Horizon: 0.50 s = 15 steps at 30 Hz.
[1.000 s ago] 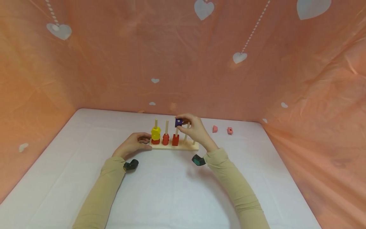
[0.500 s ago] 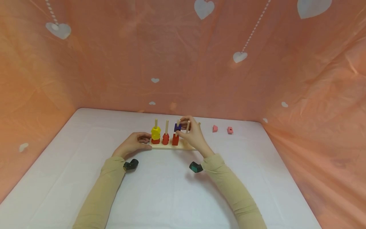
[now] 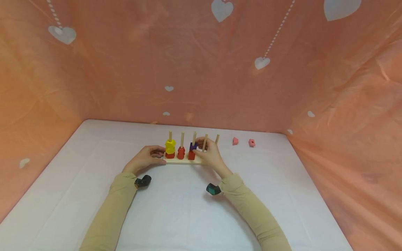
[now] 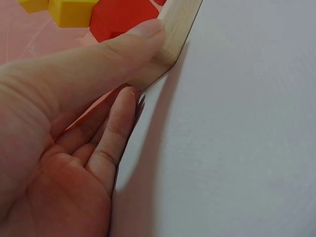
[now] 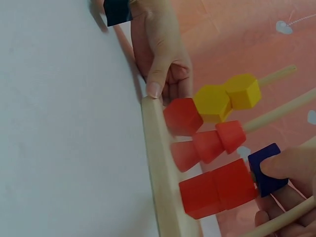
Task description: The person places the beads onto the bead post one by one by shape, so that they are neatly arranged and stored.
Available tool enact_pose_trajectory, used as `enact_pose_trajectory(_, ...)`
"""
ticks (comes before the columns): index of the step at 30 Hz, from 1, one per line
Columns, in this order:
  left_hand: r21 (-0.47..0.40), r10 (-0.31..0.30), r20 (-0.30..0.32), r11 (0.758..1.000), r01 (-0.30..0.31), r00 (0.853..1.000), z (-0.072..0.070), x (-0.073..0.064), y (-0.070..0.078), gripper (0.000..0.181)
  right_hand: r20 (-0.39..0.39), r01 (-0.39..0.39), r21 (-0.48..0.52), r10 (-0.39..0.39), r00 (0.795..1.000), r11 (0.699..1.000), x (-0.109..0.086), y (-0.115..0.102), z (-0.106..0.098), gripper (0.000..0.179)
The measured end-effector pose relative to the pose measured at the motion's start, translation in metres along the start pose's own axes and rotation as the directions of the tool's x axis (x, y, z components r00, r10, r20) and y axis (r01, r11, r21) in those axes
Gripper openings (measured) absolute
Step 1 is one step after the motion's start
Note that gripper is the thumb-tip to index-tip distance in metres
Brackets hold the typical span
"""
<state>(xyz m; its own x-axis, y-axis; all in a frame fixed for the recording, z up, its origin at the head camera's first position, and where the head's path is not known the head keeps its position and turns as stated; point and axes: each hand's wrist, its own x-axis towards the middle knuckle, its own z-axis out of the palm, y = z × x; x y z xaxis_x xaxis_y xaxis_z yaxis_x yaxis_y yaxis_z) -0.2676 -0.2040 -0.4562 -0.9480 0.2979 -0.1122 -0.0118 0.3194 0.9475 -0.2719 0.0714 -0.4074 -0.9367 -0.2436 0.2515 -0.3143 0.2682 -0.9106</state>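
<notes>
My right hand (image 3: 212,155) pinches a dark blue block (image 5: 266,151) threaded on the third peg of a wooden peg board (image 3: 178,161). In the right wrist view a small gap shows between it and the red square blocks (image 5: 217,188) below. My left hand (image 3: 144,159) holds the board's left end, thumb (image 4: 143,37) on its front edge and fingers at the end face. Yellow blocks (image 3: 170,146) sit above a red hexagonal block (image 5: 183,117) on the leftmost peg. Tapered red blocks (image 5: 206,146) are stacked on the second peg. The right-hand pegs (image 3: 217,139) carry no visible blocks.
Two pink blocks, one angular (image 3: 235,141) and one with a hole (image 3: 252,143), lie right of the board. A white-covered table (image 3: 176,209) spreads beneath, with an orange heart-printed curtain (image 3: 138,76) behind. Each wrist wears a dark device (image 3: 213,189).
My right hand has brought the blue block from above the third peg onto it and slid it down close to the red blocks. My left hand stays at the board's end.
</notes>
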Motion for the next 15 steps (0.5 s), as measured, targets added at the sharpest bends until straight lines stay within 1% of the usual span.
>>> enact_pose_trajectory(1, -0.003, -0.003, 0.001, 1.000, 0.003, 1.000, 0.000, -0.001, 0.001, 0.062, 0.004, 0.001, 0.002, -0.001, 1.000, 1.000, -0.001, 0.001, 0.000, 0.033)
enact_pose_trajectory(5, -0.003, -0.009, 0.010, 1.000, 0.009, 1.000, 0.002, -0.011, 0.019, 0.057, 0.044, 0.000, 0.011, -0.001, 0.999, 1.000, -0.009, -0.016, -0.003, 0.032)
enact_pose_trajectory(7, 0.005, -0.013, 0.011, 1.000, 0.013, 1.000, 0.002, -0.013, 0.023, 0.056, 0.057, 0.012, 0.015, -0.013, 0.998, 1.000, -0.013, -0.026, -0.005, 0.033)
enact_pose_trajectory(8, 0.004, -0.013, 0.012, 1.000, 0.013, 1.000, 0.002, -0.013, 0.023, 0.056, 0.062, 0.018, 0.012, -0.019, 0.998, 1.000, -0.015, -0.032, -0.007, 0.034)
enact_pose_trajectory(9, 0.001, -0.014, 0.011, 1.000, 0.014, 1.000, 0.002, -0.011, 0.020, 0.057, 0.063, 0.034, 0.009, -0.034, 0.997, 0.999, -0.016, -0.033, -0.008, 0.035)
enact_pose_trajectory(13, -0.006, -0.011, 0.005, 1.000, 0.011, 1.000, 0.000, -0.001, 0.002, 0.061, 0.085, 0.075, -0.004, -0.075, 0.994, 0.997, -0.022, -0.037, -0.016, 0.043)
enact_pose_trajectory(15, -0.006, -0.007, 0.002, 1.000, 0.007, 1.000, -0.001, 0.000, 0.001, 0.062, 0.103, 0.087, -0.017, -0.084, 0.991, 0.996, -0.026, -0.040, -0.021, 0.047)
